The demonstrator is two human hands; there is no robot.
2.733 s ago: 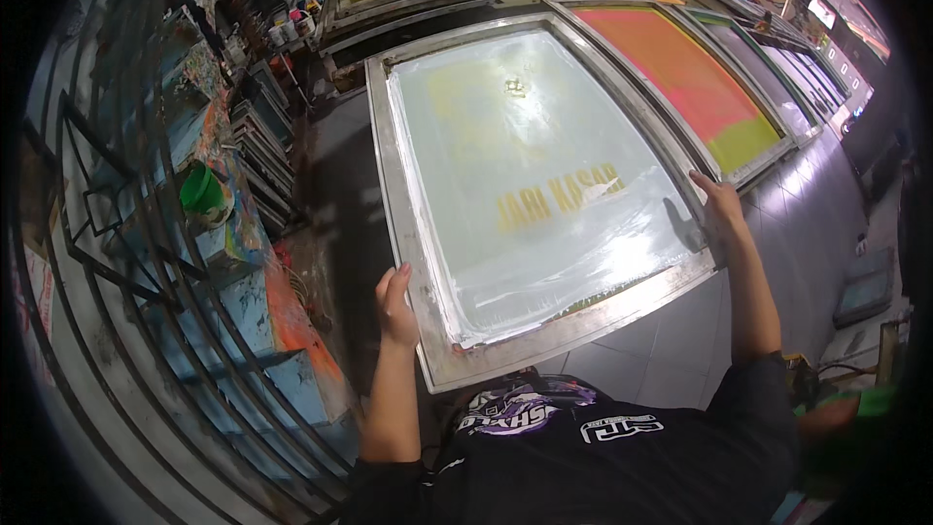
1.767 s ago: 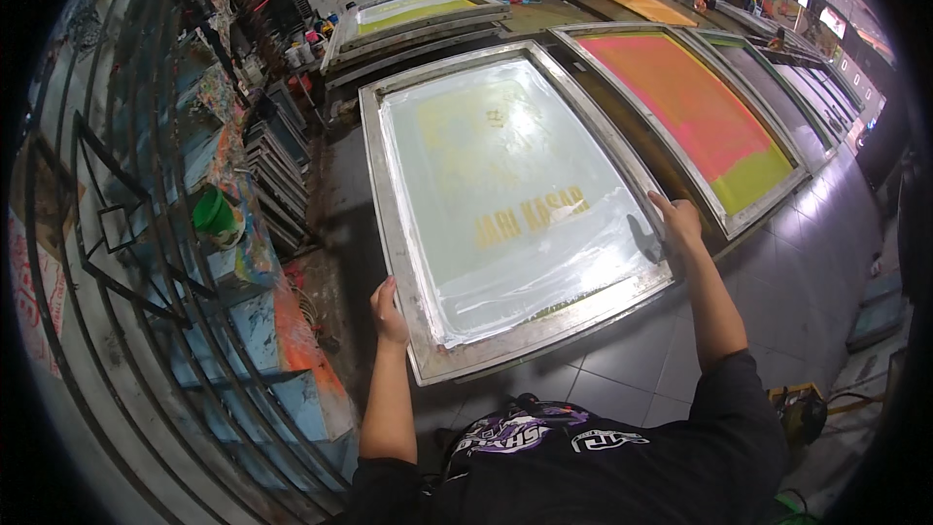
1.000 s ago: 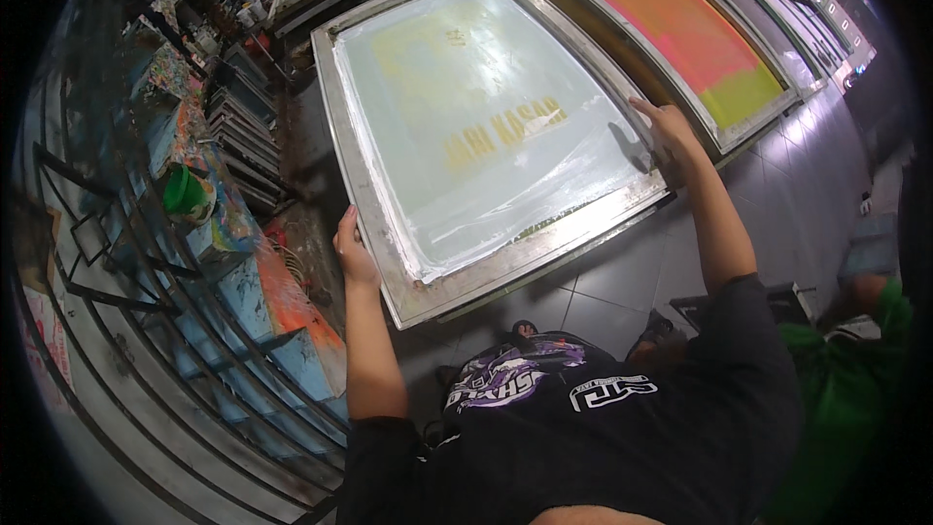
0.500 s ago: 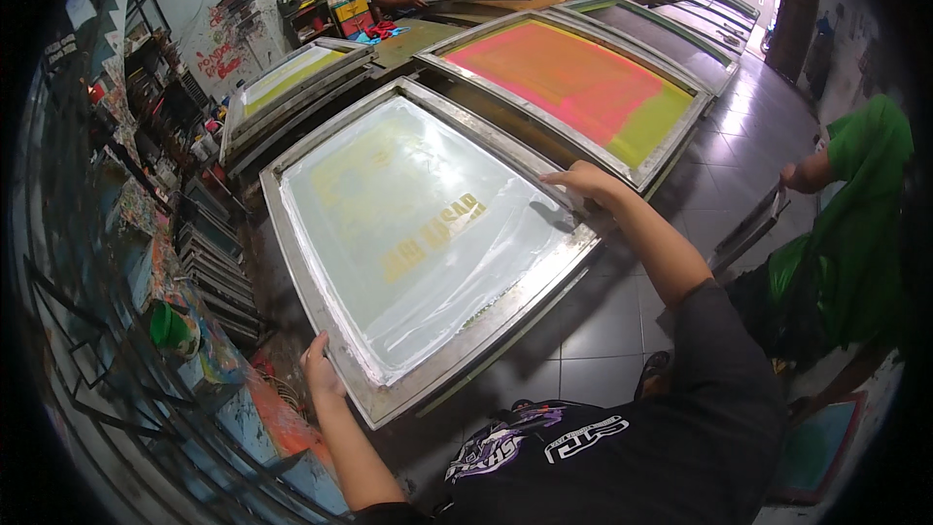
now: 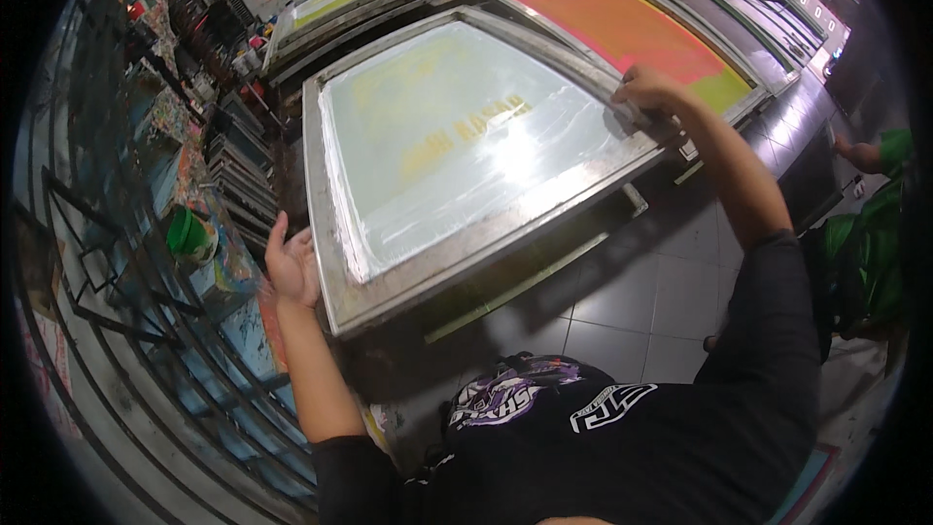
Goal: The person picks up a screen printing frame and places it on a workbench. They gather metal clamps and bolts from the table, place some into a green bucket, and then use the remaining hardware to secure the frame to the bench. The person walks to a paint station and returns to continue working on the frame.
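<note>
Screen [image 5: 437, 194], pale-faced and metal-framed, fills the middle of the view, its far corners toward 11 and 1 o'clock, its nearest corner toward 7. Yellow lettering shows through the mesh, and glare whitens the nearer half. A pale strip [image 5: 535, 280] runs below and apart from the near bar at 5 o'clock, so that bar seems raised; whether the far bar rests on anything cannot be told.

At 2 o'clock the right hand [image 5: 646, 92] grasps the frame's right bar, fingers curled over it. At 9 o'clock the left hand [image 5: 294, 264] is uncurled, palm beside the left bar; whether it touches the bar or supports it from below is unclear.

The step in hand looks like handling or repositioning the screen. The next move would seem to call for a surer left-hand hold, both sides level, and care on the 1 o'clock side, where an orange-and-pink screen [image 5: 622, 24] lies near. A co-worker's hand [image 5: 859, 155] is well apart, just short of 3 o'clock.
</note>
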